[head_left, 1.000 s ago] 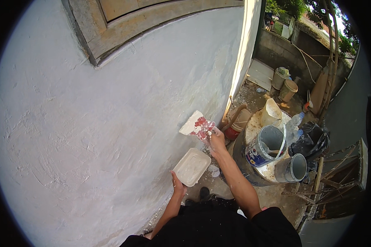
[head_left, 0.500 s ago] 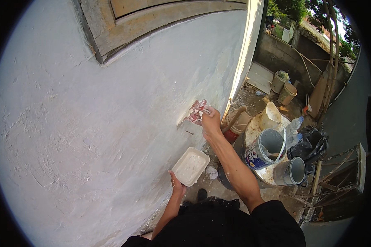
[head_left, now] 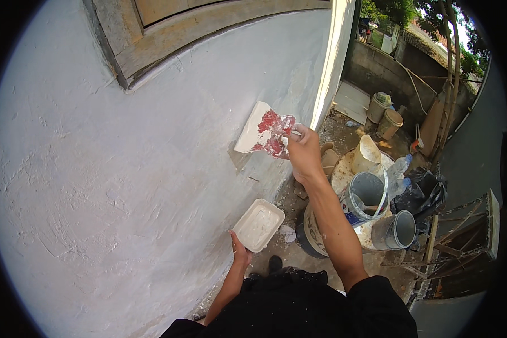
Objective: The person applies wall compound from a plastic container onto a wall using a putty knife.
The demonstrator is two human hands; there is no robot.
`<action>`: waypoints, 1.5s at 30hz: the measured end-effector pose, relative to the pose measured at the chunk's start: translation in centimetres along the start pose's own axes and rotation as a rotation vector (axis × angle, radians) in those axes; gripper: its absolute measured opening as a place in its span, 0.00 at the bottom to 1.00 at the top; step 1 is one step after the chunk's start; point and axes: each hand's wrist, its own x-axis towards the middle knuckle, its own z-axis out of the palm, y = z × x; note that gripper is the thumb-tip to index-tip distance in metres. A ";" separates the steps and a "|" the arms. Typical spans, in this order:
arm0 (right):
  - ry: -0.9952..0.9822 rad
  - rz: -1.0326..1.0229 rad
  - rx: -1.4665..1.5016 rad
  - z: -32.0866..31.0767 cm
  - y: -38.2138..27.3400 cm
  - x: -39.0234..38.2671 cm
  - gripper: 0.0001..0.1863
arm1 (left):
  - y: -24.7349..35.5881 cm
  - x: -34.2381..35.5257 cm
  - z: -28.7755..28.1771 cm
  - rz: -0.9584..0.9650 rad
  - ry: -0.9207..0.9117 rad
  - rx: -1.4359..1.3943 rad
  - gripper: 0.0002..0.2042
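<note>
White putty is filling the tray (head_left: 258, 225), a shallow plastic box that the left hand (head_left: 241, 254) is gripping by its near corner, low down beside the wall (head_left: 124, 186). It looks light but top-heavy with wet filler, so a hold under the base would likely be steadier than a pinch at the rim; tilted, the load could slide out.

Further out, the right hand (head_left: 303, 153) is closing around the handle of the scraper (head_left: 263, 134), whose wide blade, smeared red and white, is lying against the plaster below the wooden frame (head_left: 169, 34). The blade looks thin and springy, probably flexing under pressure, and the handle end is the only sensible place to hold it; caked putty there may make it slippery.

Beyond the forearm, buckets (head_left: 368, 194) and a grey pot (head_left: 398, 230) are standing on a drum (head_left: 327, 236), with a black bag (head_left: 425, 191) beside them. Farther off, two more pails (head_left: 386, 112) are sitting near the yard wall (head_left: 388, 65).
</note>
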 end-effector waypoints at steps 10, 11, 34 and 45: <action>0.176 0.019 -0.160 -5.1 12.8 -2.4 0.11 | -0.3 -1.1 -1.8 0.020 0.067 -0.030 0.37; 0.195 -0.060 -0.333 -4.6 12.6 -2.6 0.09 | -0.2 -1.0 -1.9 0.024 0.068 -0.027 0.37; 0.306 -0.152 -0.633 0.0 11.6 -2.4 0.05 | 1.2 -0.6 -2.3 -0.003 0.136 0.012 0.36; 0.225 -0.247 -0.526 2.8 11.8 -2.5 0.07 | 0.9 0.4 -1.8 -0.008 0.108 0.038 0.35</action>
